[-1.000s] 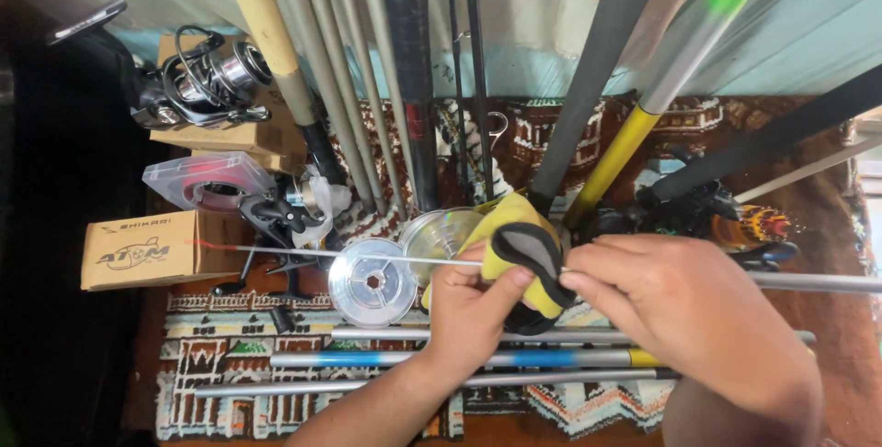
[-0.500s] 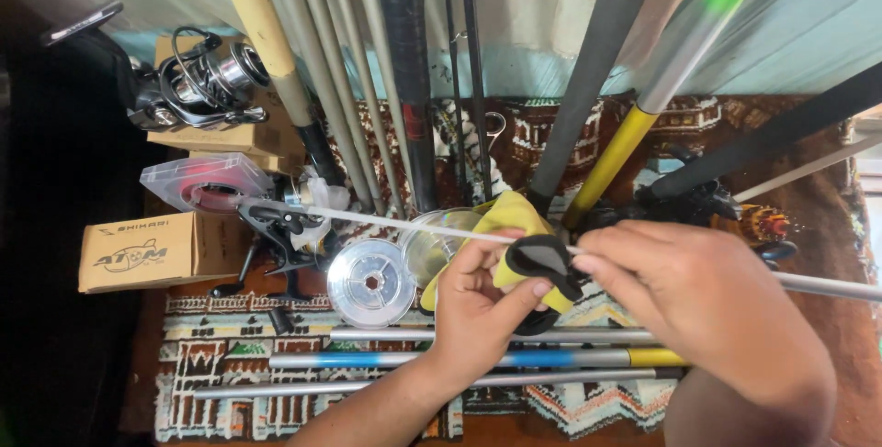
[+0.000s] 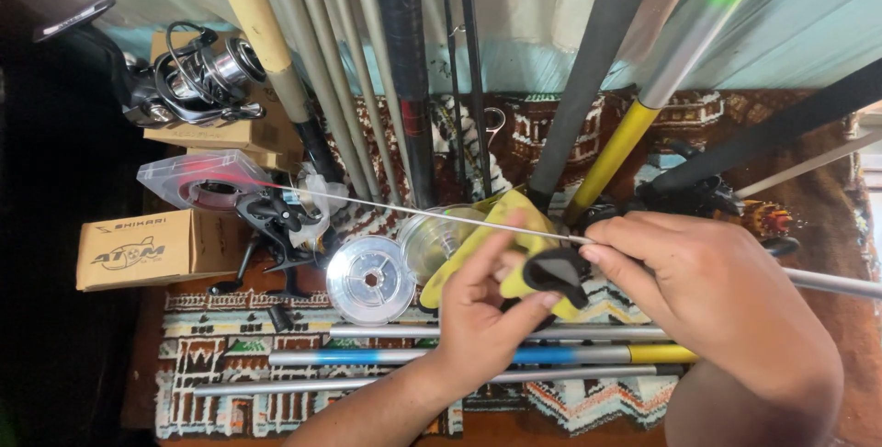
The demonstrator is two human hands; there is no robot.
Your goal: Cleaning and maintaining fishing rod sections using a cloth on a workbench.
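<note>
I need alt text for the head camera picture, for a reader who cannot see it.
Two hands work over a patterned rug: the left hand pinches a yellow and black cloth, and the right hand holds a thin grey rod. Fishing reels, line spools and boxes lie around.

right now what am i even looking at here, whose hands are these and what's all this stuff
This is one view from a camera worn on a person's head, looking down at their own two bare hands. The right hand pinches a thin silvery rod section. The left hand holds a yellow and black cloth against it. Below lie a patterned rug, clear line spools, a cardboard box, fishing reels and loose rod sections. More rods lean against the wall.
</note>
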